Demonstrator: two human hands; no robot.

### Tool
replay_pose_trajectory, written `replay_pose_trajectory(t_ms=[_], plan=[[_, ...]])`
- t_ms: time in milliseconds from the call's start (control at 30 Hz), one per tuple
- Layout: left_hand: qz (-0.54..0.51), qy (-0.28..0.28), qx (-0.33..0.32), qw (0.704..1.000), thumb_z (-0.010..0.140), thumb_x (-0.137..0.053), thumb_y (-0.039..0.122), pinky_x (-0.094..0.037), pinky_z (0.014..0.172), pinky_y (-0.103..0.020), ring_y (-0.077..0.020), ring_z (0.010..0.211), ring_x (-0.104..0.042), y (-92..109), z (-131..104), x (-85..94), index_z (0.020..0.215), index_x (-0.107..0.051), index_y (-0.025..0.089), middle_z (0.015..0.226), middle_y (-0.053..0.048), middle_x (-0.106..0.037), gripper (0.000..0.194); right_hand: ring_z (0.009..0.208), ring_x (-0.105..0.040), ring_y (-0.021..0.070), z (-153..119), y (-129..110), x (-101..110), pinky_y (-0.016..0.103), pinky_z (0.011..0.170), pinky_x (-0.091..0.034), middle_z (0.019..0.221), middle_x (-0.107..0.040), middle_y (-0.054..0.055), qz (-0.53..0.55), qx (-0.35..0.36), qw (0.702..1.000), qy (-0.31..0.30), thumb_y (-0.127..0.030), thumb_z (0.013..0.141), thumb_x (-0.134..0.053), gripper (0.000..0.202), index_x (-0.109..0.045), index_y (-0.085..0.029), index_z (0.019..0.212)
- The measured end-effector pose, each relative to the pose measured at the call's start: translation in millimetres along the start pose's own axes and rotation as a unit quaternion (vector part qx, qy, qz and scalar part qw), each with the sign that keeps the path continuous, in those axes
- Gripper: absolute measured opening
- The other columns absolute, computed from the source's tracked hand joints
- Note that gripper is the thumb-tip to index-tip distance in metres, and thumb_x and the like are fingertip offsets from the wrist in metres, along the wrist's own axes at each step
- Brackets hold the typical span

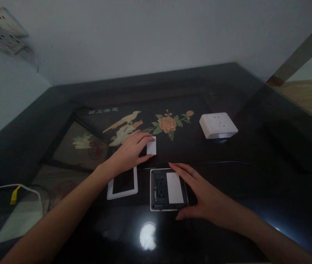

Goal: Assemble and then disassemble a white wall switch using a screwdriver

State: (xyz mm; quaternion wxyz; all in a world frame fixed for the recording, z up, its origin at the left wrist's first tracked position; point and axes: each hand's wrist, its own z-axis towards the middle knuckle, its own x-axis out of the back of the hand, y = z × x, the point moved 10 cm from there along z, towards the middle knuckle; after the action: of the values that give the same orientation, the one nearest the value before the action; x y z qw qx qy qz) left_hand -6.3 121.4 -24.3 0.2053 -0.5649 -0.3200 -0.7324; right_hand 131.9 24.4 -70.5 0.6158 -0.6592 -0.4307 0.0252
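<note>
A square wall switch body [159, 201] lies face up on the dark table, its black inside showing. One white rectangular rocker plate [175, 188] covers its right part, while the mechanism on the left is bare. My right hand [197, 189] grips the body's right side, fingers at the top edge and thumb at the bottom. Farther back, my left hand [134, 148] has a loose white rocker plate [151, 146] between thumb and fingers, close to the tabletop. Below the left wrist lies a white square cover frame [123, 195], partly hidden by that arm.
A white socket box [218, 124] stands at the right on the glossy table [222, 84], which has a bird-and-flower inlay. At the left runs a white cable [4, 186] with a yellow tag [14, 195]. Wall outlets [6, 35] are at the upper left.
</note>
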Motion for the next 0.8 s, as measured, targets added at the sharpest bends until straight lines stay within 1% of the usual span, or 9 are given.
replay_pose_trajectory(t_ms=[67, 133, 200, 233, 300, 367, 433, 600, 800], plan=[[-0.019, 0.028, 0.023, 0.999, 0.092, -0.061, 0.029, -0.044, 0.109, -0.046, -0.0251, 0.128, -0.054, 10, -10, 12.8, 0.131, -0.048, 0.015, 0.136, -0.015, -0.057, 0.044, 0.147, -0.028, 0.0339, 0, 1, -1, 0.056, 0.119, -0.025, 0.161, -0.025, 0.014, -0.005, -0.003, 1.000, -0.003, -0.047, 0.065, -0.086, 0.114, -0.021, -0.027, 0.156], [-0.074, 0.064, 0.045, 0.994, 0.092, -0.063, 0.032, -0.047, 0.107, -0.044, -0.0241, 0.125, -0.057, 24, -26, 24.0, 0.130, -0.051, 0.019, 0.132, -0.012, -0.061, 0.042, 0.147, -0.028, 0.0343, 1, 2, -1, 0.056, 0.119, -0.027, 0.161, -0.025, 0.014, -0.007, -0.001, 1.000, -0.004, -0.049, 0.066, -0.085, 0.113, -0.021, -0.028, 0.156], [-0.101, 0.066, 0.041, 0.992, 0.091, -0.064, 0.036, -0.052, 0.103, -0.041, -0.0239, 0.120, -0.061, 45, -42, 24.3, 0.126, -0.056, 0.020, 0.130, -0.011, -0.063, 0.039, 0.146, -0.029, 0.0351, 2, 3, -2, 0.056, 0.118, -0.028, 0.161, -0.025, 0.015, -0.006, 0.003, 1.000, -0.005, -0.052, 0.065, -0.084, 0.113, -0.022, -0.028, 0.156], [-0.094, 0.066, 0.041, 0.993, 0.092, -0.063, 0.036, -0.053, 0.101, -0.041, -0.0242, 0.119, -0.062, 55, -49, 22.7, 0.127, -0.056, 0.021, 0.131, -0.011, -0.063, 0.039, 0.146, -0.029, 0.0352, 3, 4, -3, 0.056, 0.118, -0.029, 0.161, -0.025, 0.015, -0.005, 0.003, 1.000, -0.005, -0.054, 0.064, -0.084, 0.114, -0.022, -0.027, 0.156], [-0.070, 0.076, 0.022, 0.994, 0.093, -0.062, 0.035, -0.052, 0.103, -0.046, -0.0258, 0.119, -0.062, 74, -62, 19.4, 0.127, -0.057, 0.020, 0.132, -0.013, -0.064, 0.038, 0.146, -0.029, 0.0344, 4, 6, -3, 0.054, 0.118, -0.029, 0.161, -0.026, 0.015, -0.008, 0.003, 1.000, -0.004, -0.054, 0.063, -0.085, 0.116, -0.023, -0.026, 0.156], [-0.058, 0.087, -0.002, 0.995, 0.093, -0.061, 0.034, -0.050, 0.105, -0.048, -0.0264, 0.120, -0.062, 86, -69, 16.0, 0.127, -0.057, 0.018, 0.131, -0.014, -0.064, 0.037, 0.147, -0.029, 0.0334, 4, 7, -4, 0.052, 0.118, -0.029, 0.161, -0.026, 0.014, -0.013, 0.004, 1.000, -0.001, -0.053, 0.062, -0.085, 0.116, -0.023, -0.026, 0.156], [-0.056, 0.095, -0.016, 0.994, 0.094, -0.060, 0.031, -0.050, 0.106, -0.049, -0.0262, 0.121, -0.061, 91, -72, 13.7, 0.127, -0.058, 0.017, 0.132, -0.016, -0.064, 0.036, 0.147, -0.029, 0.0326, 3, 8, -4, 0.051, 0.118, -0.029, 0.160, -0.026, 0.014, -0.016, 0.005, 1.000, -0.001, -0.053, 0.063, -0.085, 0.116, -0.022, -0.026, 0.156], [-0.060, 0.095, -0.033, 0.993, 0.095, -0.059, 0.031, -0.051, 0.106, -0.047, -0.0249, 0.122, -0.062, 92, -70, 11.8, 0.124, -0.059, 0.016, 0.130, -0.015, -0.065, 0.033, 0.147, -0.029, 0.0327, 1, 7, -4, 0.052, 0.118, -0.030, 0.161, -0.026, 0.013, -0.027, 0.018, 0.999, 0.004, -0.054, 0.065, -0.084, 0.115, -0.019, -0.030, 0.157], [-0.064, 0.091, -0.031, 0.993, 0.096, -0.057, 0.031, -0.052, 0.105, -0.046, -0.0254, 0.122, -0.062, 95, -70, 8.8, 0.124, -0.059, 0.016, 0.130, -0.015, -0.065, 0.032, 0.147, -0.029, 0.0347, 1, 7, -5, 0.054, 0.118, -0.030, 0.161, -0.026, 0.012, -0.033, 0.023, 0.999, 0.002, -0.055, 0.066, -0.082, 0.115, -0.017, -0.032, 0.157]])
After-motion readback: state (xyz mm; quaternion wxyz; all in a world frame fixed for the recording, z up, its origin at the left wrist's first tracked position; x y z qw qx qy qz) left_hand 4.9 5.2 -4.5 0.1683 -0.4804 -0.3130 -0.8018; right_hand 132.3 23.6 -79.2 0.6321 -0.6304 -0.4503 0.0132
